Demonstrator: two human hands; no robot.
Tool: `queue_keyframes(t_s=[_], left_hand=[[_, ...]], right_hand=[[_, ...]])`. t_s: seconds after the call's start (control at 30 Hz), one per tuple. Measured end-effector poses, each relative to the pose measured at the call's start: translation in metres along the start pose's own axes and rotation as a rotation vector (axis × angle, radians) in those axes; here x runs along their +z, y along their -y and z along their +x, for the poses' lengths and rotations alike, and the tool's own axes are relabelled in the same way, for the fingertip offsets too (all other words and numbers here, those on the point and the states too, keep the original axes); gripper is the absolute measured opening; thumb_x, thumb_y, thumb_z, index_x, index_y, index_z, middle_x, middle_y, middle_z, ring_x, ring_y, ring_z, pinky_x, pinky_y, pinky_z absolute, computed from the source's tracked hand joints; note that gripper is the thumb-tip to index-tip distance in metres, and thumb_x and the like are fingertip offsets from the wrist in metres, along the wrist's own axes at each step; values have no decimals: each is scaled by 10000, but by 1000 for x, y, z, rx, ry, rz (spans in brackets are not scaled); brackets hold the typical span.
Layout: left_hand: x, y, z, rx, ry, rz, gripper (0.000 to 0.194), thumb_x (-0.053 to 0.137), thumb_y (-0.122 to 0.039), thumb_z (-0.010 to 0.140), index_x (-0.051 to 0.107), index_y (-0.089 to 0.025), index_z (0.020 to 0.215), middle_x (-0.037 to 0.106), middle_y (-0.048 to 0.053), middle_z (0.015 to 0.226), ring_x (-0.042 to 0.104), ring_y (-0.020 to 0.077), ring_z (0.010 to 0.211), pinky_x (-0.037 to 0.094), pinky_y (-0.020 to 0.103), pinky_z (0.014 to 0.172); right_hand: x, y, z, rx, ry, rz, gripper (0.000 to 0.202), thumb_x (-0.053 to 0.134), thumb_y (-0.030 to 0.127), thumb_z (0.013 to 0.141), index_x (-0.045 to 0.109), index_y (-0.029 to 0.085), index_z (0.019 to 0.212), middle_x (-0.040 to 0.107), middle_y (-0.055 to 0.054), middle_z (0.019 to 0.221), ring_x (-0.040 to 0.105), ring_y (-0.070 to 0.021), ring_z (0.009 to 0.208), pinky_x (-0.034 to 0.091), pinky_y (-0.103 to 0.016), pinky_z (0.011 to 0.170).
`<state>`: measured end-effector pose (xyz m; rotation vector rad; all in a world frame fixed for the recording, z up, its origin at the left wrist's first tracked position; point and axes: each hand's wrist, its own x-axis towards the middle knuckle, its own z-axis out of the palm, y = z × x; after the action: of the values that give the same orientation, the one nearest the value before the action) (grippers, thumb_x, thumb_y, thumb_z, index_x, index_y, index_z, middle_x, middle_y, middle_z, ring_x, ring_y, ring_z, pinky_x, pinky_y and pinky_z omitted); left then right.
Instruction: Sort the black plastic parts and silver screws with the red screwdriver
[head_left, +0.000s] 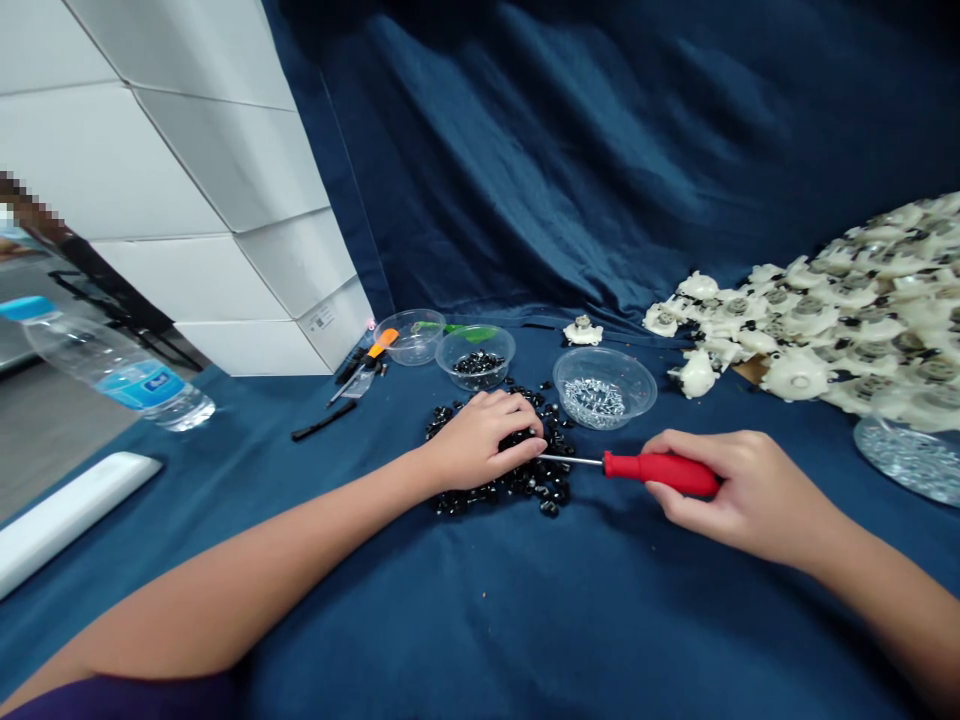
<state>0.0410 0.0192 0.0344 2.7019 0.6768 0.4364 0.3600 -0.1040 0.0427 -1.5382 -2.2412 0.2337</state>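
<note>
My right hand (750, 490) is closed round the red handle of a screwdriver (660, 472), whose shaft points left. The shaft's end reaches the thumb tip of my left hand (480, 440). That hand rests over a loose pile of small shiny black parts (551, 485), fingers curled and thumb stretched toward the screwdriver. Black pieces show between its thumb and fingers, but whether one is gripped there is hidden. Just beyond, a clear round tub (637, 390) holds small silvery screws (592, 400). Another clear tub (450, 345) contains more black parts (478, 365).
Many off-white plastic assemblies (817, 320) are heaped at the right; one (583, 330) stands apart. Screws fill a clear dish (907, 460) at the right edge. Left are white boxes (202, 200), a water bottle (142, 380), a white bar (67, 515) and an orange-handled tool (382, 343).
</note>
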Motion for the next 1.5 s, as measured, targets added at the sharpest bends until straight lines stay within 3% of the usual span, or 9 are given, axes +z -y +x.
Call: queue_keyframes(t_s=[0.2,0.33,0.43,0.57,0.7,0.9,1.0,1.2,1.5], left_hand=[[1,2,1,-13,-3,18,243,539,-476,1094,647,-259,1098,703,49,1195,628,263,1124,413,422,987],[1,3,1,-37,-11,13,252,562,-490,1076,621,-245,1079,686,60,1169,623,259,1085,420,419,970],[0,4,1,-34,-13,15,246,570,-484,1071,618,-243,1071,682,62,1162,620,262,1081,422,416,969],[1,4,-1,-8,-25,11,239,582,-473,1068,625,-238,1086,687,64,1166,627,262,1094,425,417,982],[1,4,-3,13,-35,2,296,600,-475,1068,640,-260,1268,685,74,1297,640,274,1204,422,433,1022],[2,6,-4,66,10,11,478,736,-612,961,685,-308,1326,667,72,1452,633,319,1321,400,476,1117],[3,6,-4,73,3,9,513,767,-611,933,681,-291,1325,669,83,1436,646,315,1298,415,463,1115],[5,7,-4,45,-30,52,347,744,-518,957,689,-258,1179,684,62,1231,666,265,1104,445,418,998],[4,7,-5,64,-32,31,300,751,-485,957,684,-255,1138,677,43,1156,657,252,1087,409,400,964]], right_hand=[[-14,-17,-1,52,-81,-22,241,631,448,974,809,295,923,740,8,674,608,-159,519,432,-309,563],[-19,-39,-3,87,-157,-97,280,644,491,973,850,306,933,830,-20,824,729,-213,641,516,-332,619],[-17,-45,-4,84,-147,-132,260,667,502,960,859,326,953,849,-8,879,767,-235,698,537,-349,649],[-6,-29,1,82,-46,-63,245,649,477,979,843,328,969,831,11,843,731,-208,675,506,-346,654],[11,-8,9,133,68,93,266,605,474,1025,809,308,982,793,16,815,684,-184,655,465,-328,643],[28,8,13,176,157,263,316,538,522,1088,746,290,1040,760,19,847,651,-184,701,453,-326,674],[31,14,12,167,145,306,318,524,518,1105,742,289,1073,768,15,892,663,-187,735,451,-332,699],[35,16,9,167,62,317,303,539,506,1102,760,299,1111,793,6,993,689,-195,819,472,-344,758],[37,13,11,269,102,372,311,540,544,1090,775,339,1089,771,53,900,651,-176,746,428,-329,695]])
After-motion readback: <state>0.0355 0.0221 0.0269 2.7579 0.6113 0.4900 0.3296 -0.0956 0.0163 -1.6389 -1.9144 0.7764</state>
